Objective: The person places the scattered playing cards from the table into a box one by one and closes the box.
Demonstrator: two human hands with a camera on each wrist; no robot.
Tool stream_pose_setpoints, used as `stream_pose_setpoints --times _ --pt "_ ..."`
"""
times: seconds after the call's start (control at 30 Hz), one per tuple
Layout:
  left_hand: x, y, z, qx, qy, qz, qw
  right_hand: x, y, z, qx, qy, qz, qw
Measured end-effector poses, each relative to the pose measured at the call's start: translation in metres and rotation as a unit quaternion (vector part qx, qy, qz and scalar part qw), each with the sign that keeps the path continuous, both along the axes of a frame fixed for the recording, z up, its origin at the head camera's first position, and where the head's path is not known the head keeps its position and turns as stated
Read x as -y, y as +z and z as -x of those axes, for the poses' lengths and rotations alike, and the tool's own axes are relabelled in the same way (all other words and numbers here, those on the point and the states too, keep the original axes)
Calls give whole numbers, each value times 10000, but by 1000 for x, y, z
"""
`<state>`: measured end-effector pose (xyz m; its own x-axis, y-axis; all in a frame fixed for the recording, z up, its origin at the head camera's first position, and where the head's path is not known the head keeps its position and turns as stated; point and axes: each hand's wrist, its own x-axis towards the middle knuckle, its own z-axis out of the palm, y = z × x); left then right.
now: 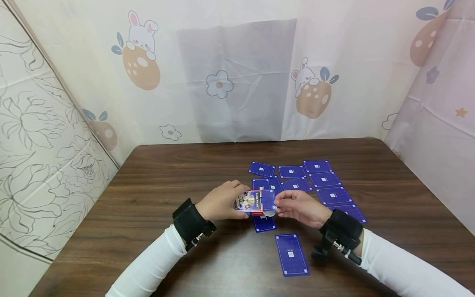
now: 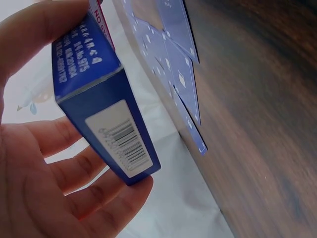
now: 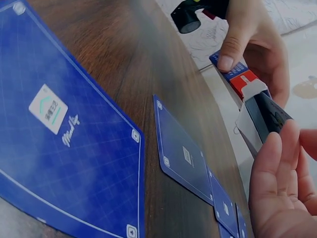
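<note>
My left hand (image 1: 222,201) grips a small blue card box (image 1: 248,201) with a picture on its face and a red band near its open end. The left wrist view shows the barcode end of the box (image 2: 119,139), thumb on one side and fingers beneath. White flaps stick out at the open end, and a playing card (image 3: 270,111) pokes out there. My right hand (image 1: 302,207) pinches the outer end of that card between thumb and fingers. How deep the card sits inside is hidden.
Several blue-backed cards (image 1: 324,179) lie in rough, partly overlapping rows right of and behind the hands. One single card (image 1: 292,255) lies nearer the front. All rest on a dark wooden table (image 1: 178,173), with a printed curtain (image 1: 237,82) behind it.
</note>
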<state>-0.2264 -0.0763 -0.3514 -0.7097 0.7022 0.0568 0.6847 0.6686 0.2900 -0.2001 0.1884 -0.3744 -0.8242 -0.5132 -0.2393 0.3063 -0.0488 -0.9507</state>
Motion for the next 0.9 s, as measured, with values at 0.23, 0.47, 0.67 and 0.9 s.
stream_pose_setpoints --times 0.23,0.47,0.67,0.9 --pt "-3 -1 -3 4 -35 -13 10000 8 2 -1 -78 -8 -348 9994" --pt "-6 0 -4 -67 -57 24 10000 14 1 0 -113 85 -398 9991" --pt "-7 2 -6 -146 -143 3 9998 19 2 0 -219 153 -496 9984" --pt "-7 2 -8 -238 -190 -17 9995 22 5 -2 -285 169 -741 9967"
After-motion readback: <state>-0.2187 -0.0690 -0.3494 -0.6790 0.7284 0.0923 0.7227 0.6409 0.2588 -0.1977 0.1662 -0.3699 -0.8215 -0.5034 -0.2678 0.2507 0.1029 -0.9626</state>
